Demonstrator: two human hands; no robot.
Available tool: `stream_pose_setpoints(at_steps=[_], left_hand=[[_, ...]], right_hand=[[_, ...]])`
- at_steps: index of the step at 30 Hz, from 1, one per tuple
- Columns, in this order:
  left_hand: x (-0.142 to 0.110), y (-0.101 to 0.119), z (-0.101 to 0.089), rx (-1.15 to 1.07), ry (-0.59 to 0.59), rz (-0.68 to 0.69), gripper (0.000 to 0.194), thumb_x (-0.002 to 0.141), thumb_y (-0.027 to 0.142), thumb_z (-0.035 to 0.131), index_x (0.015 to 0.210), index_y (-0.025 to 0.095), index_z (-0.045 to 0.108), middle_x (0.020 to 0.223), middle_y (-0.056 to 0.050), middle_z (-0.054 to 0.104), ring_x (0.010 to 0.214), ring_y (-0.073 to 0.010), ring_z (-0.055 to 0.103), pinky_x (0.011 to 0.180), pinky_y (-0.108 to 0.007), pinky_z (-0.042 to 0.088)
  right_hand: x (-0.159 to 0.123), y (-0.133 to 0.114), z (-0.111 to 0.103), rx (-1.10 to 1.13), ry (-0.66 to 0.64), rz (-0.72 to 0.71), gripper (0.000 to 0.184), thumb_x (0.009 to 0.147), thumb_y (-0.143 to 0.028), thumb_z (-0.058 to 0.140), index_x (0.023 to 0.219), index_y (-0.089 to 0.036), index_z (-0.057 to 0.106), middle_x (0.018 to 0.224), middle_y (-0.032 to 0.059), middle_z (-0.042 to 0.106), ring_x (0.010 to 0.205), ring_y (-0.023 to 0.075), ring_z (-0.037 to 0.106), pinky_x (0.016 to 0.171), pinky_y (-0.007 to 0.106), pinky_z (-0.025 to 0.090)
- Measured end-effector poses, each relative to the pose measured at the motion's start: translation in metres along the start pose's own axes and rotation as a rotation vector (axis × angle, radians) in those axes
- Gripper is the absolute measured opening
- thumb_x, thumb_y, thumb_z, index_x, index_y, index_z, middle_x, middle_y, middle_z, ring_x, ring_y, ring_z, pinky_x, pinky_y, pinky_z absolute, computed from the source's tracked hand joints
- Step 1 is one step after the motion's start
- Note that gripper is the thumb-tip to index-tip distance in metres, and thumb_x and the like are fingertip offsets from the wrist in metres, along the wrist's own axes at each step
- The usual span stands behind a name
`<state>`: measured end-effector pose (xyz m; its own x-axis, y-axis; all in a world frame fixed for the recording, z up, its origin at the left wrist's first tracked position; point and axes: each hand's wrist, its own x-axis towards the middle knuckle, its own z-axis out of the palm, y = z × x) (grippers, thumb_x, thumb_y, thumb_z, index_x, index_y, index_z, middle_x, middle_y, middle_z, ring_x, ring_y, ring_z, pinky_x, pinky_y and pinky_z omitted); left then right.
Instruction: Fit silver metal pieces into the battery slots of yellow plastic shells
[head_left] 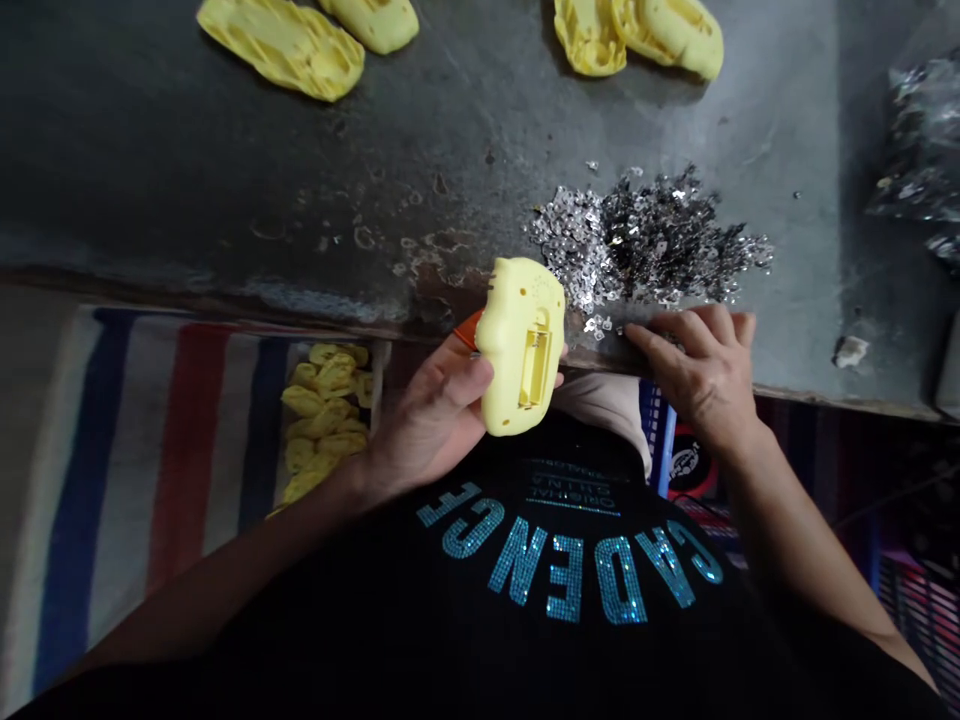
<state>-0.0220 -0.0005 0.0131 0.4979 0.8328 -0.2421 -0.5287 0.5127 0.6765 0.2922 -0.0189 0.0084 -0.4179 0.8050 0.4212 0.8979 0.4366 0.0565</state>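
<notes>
My left hand (442,405) is closed round a yellow plastic housing (510,350), held up in front of the table edge. The housing is tilted, with its open battery compartment facing me; a coil spring shows inside. Something orange (469,330) pokes out behind it by my fingers, mostly hidden. My right hand (705,370) rests palm down at the table edge, index finger stretched out and the others bent, its thumb hidden. The index fingertip is beside a few loose metal contact pieces (598,326). Just beyond lies a heap of small shiny metal contact pieces (667,240).
More yellow shells (285,45) lie at the far left of the grey table (262,180), others (667,35) at the far right. A clear bag of metal pieces (922,140) sits at right. Below left, a box of yellow parts (326,410) stands beside striped cloth (180,440).
</notes>
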Motion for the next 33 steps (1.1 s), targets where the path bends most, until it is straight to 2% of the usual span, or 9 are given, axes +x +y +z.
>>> stream_pose_setpoints(at_steps=[3,7,11,16,19,22,26,29,33], left_hand=[[0.003,-0.001,0.001,0.014,0.001,-0.001,0.063,0.102,0.056,0.092,0.154,0.024,0.079,0.146,-0.012,0.088,0.135,-0.0288,0.083,0.116,-0.041,0.067],[0.005,-0.004,0.003,0.024,0.020,0.007,0.058,0.100,0.057,0.094,0.146,0.023,0.084,0.145,-0.010,0.089,0.131,-0.0271,0.084,0.113,-0.037,0.068],[0.004,-0.007,0.007,0.030,0.063,-0.008,0.060,0.097,0.058,0.096,0.145,0.025,0.084,0.146,-0.009,0.088,0.135,-0.0287,0.082,0.114,-0.038,0.067],[0.003,-0.011,0.010,0.028,0.074,-0.029,0.060,0.097,0.058,0.095,0.143,0.022,0.084,0.148,-0.012,0.087,0.139,-0.0338,0.080,0.116,-0.044,0.066],[0.002,-0.013,0.010,0.017,0.062,-0.032,0.053,0.098,0.053,0.094,0.141,0.023,0.084,0.150,-0.012,0.086,0.142,-0.0342,0.079,0.118,-0.045,0.066],[0.002,-0.013,0.012,-0.003,0.023,-0.030,0.050,0.103,0.051,0.091,0.144,0.024,0.083,0.153,-0.011,0.085,0.143,-0.0340,0.079,0.118,-0.046,0.067],[0.001,-0.012,0.012,-0.041,-0.044,-0.114,0.063,0.101,0.051,0.095,0.156,0.028,0.077,0.153,-0.011,0.085,0.139,-0.0332,0.082,0.118,-0.047,0.068],[0.002,-0.014,0.009,-0.105,-0.110,-0.214,0.071,0.098,0.053,0.097,0.161,0.030,0.074,0.153,-0.011,0.085,0.140,-0.0364,0.083,0.119,-0.053,0.069],[0.003,-0.020,0.006,-0.161,-0.205,-0.308,0.073,0.097,0.053,0.098,0.163,0.031,0.072,0.150,-0.013,0.086,0.139,-0.0396,0.083,0.120,-0.058,0.067]], right_hand=[[-0.016,0.002,-0.005,0.013,0.031,0.061,0.036,0.111,-0.014,0.077,0.139,-0.037,0.079,0.119,0.0018,0.087,0.106,0.0278,0.071,0.092,0.048,0.044],[-0.023,0.003,-0.006,0.110,0.122,0.198,0.016,0.111,-0.024,0.082,0.123,-0.035,0.083,0.112,0.0019,0.087,0.102,0.0270,0.071,0.087,0.046,0.042],[-0.020,0.000,-0.005,0.159,0.100,0.261,0.001,0.111,-0.032,0.083,0.111,-0.033,0.083,0.108,0.0018,0.086,0.103,0.0285,0.070,0.088,0.047,0.042],[-0.010,-0.007,0.000,0.078,0.040,0.266,0.005,0.113,-0.036,0.078,0.111,-0.033,0.081,0.106,0.0026,0.082,0.105,0.0299,0.067,0.092,0.049,0.044],[-0.002,-0.010,0.002,0.049,0.017,0.215,0.009,0.115,-0.040,0.076,0.113,-0.032,0.080,0.107,0.0032,0.081,0.105,0.0303,0.066,0.092,0.049,0.044],[0.005,-0.012,0.002,0.002,-0.032,0.165,0.017,0.118,-0.037,0.069,0.105,-0.030,0.078,0.102,0.0031,0.079,0.105,0.0301,0.064,0.093,0.050,0.043],[0.012,-0.009,-0.002,0.008,-0.113,0.212,0.026,0.118,-0.033,0.063,0.095,-0.027,0.074,0.097,0.0057,0.075,0.104,0.0304,0.062,0.096,0.051,0.042],[0.019,-0.011,-0.011,0.252,-0.013,0.280,0.020,0.116,-0.035,0.069,0.098,-0.027,0.075,0.097,0.0061,0.077,0.099,0.0293,0.064,0.094,0.051,0.044],[0.032,-0.030,-0.023,0.959,0.104,0.334,0.014,0.114,-0.038,0.077,0.102,-0.030,0.077,0.096,0.0023,0.079,0.090,0.0246,0.069,0.084,0.045,0.050]])
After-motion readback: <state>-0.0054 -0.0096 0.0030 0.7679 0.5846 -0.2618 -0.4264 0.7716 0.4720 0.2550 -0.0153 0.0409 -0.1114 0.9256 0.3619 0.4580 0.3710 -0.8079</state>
